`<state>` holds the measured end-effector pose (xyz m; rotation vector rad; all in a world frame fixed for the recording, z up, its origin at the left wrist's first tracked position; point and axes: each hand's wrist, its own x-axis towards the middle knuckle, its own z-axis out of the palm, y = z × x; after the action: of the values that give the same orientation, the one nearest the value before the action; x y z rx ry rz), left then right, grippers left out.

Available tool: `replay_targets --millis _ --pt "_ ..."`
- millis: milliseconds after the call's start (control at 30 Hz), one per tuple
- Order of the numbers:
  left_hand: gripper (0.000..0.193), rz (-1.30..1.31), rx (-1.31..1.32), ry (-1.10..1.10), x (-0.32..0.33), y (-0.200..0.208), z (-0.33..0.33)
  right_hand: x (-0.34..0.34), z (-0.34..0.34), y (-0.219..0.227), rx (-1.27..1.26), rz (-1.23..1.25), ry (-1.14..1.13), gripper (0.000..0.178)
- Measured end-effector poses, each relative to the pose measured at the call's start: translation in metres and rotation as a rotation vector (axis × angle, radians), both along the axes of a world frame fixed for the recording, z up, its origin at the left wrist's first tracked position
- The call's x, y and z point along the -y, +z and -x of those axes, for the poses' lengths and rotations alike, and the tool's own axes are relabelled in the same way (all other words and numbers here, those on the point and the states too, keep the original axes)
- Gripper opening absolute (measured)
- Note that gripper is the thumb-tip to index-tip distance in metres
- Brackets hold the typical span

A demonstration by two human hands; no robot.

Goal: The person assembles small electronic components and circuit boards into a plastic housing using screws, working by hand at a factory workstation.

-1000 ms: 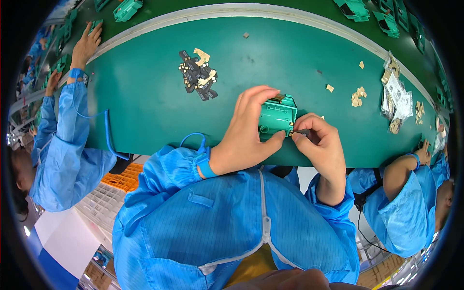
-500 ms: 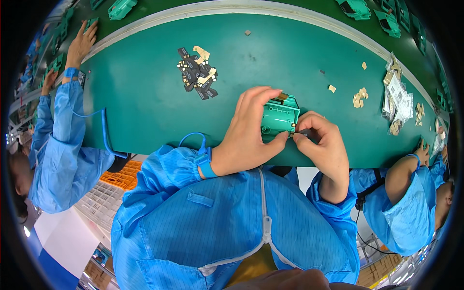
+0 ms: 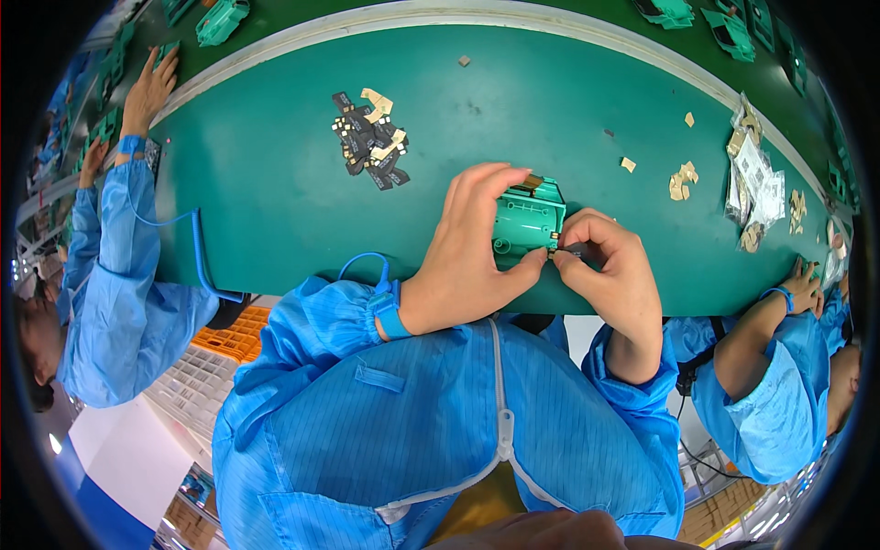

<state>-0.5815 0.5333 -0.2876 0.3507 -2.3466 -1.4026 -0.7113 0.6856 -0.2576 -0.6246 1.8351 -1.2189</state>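
Observation:
A green plastic housing [image 3: 530, 220] is tilted in front of me above the green table, its inner side with round posts facing up. My left hand [image 3: 477, 234] grips it, fingers over the far edge and thumb at the near edge. At the housing's near right corner my right hand [image 3: 610, 266] pinches a small dark flexible strip [image 3: 576, 249]. A tiny gold-coloured contact shows by the fingertips; the strip's other end is hidden by the fingers.
On the table [image 3: 275, 183] lie a pile of black strips with gold ends [image 3: 371, 142], beige paper scraps [image 3: 683, 181] and clear bags [image 3: 753, 179]. Beyond the pale rail, more green housings [image 3: 223, 20] rest on a darker strip. Co-workers' arms [image 3: 137, 211] are at both sides.
Both hands stay at the housing, with the fingertips barely shifted at its corner. The whole view has moved slightly. At the right, a co-worker's hand has shifted a little.

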Motion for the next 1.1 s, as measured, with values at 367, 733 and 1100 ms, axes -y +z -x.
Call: replay_targets --millis 367,733,1100 --pt "0.078 0.007 0.023 0.0 0.0 0.002 0.0 0.002 -0.001 0.003 -0.004 -0.003 -0.007 0.009" --pt "0.076 0.028 0.026 -0.002 0.0 0.003 0.0 0.001 -0.002 0.004 -0.027 -0.027 -0.004 0.01" --pt "0.076 0.041 0.053 -0.001 -0.002 0.008 0.0 -0.007 0.002 0.011 -0.062 -0.104 0.0 0.017"
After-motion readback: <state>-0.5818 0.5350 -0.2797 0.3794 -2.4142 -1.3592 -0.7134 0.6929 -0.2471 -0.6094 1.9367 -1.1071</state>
